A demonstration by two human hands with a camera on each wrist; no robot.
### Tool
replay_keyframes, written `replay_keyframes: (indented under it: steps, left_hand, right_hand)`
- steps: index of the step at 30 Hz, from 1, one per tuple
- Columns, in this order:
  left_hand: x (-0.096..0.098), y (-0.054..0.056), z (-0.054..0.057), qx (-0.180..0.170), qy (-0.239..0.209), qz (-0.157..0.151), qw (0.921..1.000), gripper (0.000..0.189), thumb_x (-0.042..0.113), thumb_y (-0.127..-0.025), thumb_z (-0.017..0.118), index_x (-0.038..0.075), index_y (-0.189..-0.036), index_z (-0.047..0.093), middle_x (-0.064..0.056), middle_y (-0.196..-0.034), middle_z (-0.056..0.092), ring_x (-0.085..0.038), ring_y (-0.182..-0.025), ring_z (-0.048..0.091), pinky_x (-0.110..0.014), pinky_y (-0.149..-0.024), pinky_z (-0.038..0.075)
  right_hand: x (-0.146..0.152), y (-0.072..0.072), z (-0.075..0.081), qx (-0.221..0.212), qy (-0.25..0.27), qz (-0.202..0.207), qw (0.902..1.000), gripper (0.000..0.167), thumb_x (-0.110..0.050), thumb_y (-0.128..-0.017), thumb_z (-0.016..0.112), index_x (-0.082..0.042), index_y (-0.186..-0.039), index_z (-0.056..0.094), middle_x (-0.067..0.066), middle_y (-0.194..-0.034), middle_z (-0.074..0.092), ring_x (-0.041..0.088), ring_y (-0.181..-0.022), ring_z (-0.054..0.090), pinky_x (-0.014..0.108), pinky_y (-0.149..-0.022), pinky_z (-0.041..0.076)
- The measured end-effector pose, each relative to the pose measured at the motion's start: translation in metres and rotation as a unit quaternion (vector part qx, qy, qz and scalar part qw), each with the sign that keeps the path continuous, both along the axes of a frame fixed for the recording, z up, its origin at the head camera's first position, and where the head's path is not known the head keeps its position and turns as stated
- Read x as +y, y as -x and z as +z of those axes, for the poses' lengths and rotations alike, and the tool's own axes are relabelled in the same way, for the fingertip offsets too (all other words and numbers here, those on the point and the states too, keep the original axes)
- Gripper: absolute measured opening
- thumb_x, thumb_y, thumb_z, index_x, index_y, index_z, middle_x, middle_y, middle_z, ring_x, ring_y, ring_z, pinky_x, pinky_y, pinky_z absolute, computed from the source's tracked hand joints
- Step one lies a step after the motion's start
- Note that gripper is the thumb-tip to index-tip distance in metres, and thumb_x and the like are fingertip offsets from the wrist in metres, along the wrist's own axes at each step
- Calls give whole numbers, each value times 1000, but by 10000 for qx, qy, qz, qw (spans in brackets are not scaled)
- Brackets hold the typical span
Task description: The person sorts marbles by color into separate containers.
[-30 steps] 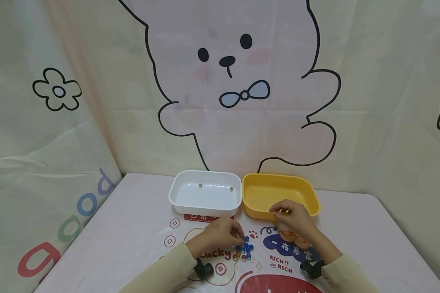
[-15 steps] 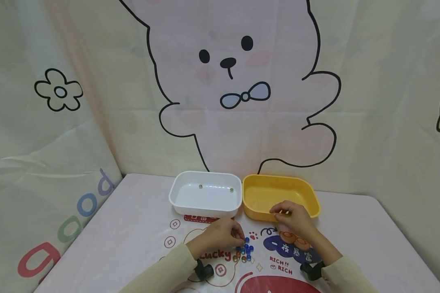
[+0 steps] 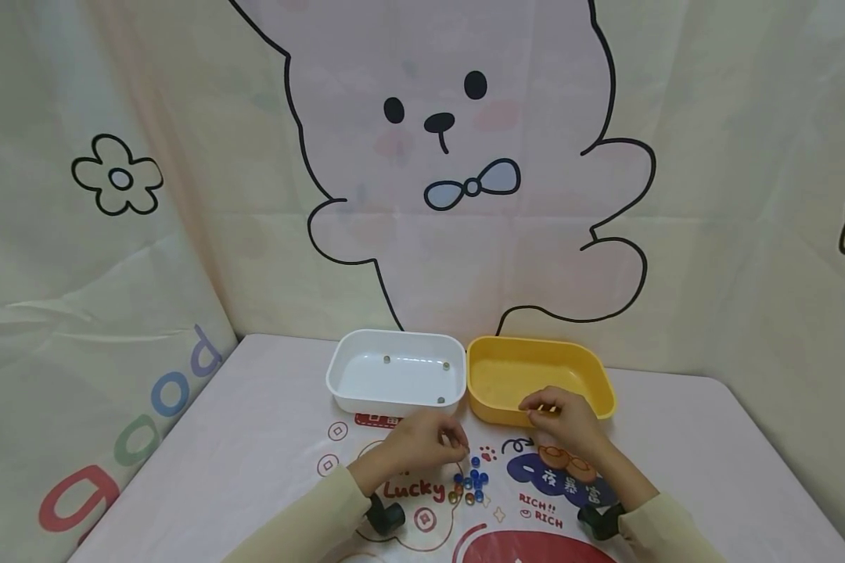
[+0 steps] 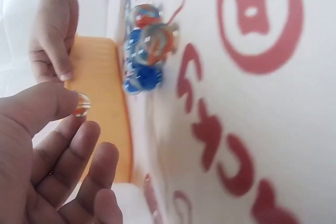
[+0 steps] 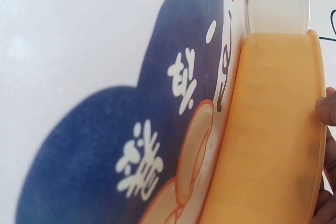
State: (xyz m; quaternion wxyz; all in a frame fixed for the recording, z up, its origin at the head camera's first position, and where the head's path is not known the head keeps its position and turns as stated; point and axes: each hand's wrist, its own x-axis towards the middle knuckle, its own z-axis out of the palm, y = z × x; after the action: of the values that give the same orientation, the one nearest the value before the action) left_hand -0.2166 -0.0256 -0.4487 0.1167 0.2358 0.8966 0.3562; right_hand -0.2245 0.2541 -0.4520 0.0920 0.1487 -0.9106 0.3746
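Left hand (image 3: 422, 439) is pinching an orange-swirled glass marble (image 4: 81, 104); slipping, it could be rolling off the tabletop (image 3: 683, 446)'s left edge. Right hand (image 3: 570, 416) is gripping the yellow tray (image 3: 493, 407).

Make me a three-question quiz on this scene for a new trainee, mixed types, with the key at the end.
1. Count: in the head view, how many marbles show inside the white tray?
2. Choose: the held marble, pinched by the left hand, is
A) solid green
B) clear with orange
C) solid black
3. True or false: the right hand is at the near side of the yellow tray.

Key: 1. Three. 2. B. 3. True.
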Motion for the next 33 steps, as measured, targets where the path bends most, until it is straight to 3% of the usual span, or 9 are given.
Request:
replay_keyframes:
  steps: [13,21,33]
  left_hand:
    - [-12,14,23,653,-397,92,9970,5,29,-84,72,28,-88,72,17,-79,63,-7,-70,56,-19,-60,49]
    - [-22,26,38,855,-294,304,9954,5,31,-82,72,28,-86,71,16,-80,64,-10,-69,56,-23,-56,48]
    - [-41,49,43,980,74,435,9942,4,30,-83,73,27,-84,71,14,-80,65,-9,-71,56,-24,-60,48]
  right_hand:
    - [1,-3,3,8,29,4,10000,12,-13,-86,71,-22,-94,73,-7,-92,68,9,-82,54,19,-74,49]
    - [1,-3,3,-57,-12,-29,10000,15,-12,-85,71,-24,-94,73,-9,-92,67,9,-83,55,18,-75,50]
    - [-1,-1,2,-138,24,0,9999,16,-10,-85,71,-23,-95,74,-8,-94,68,11,-84,56,19,-77,50]
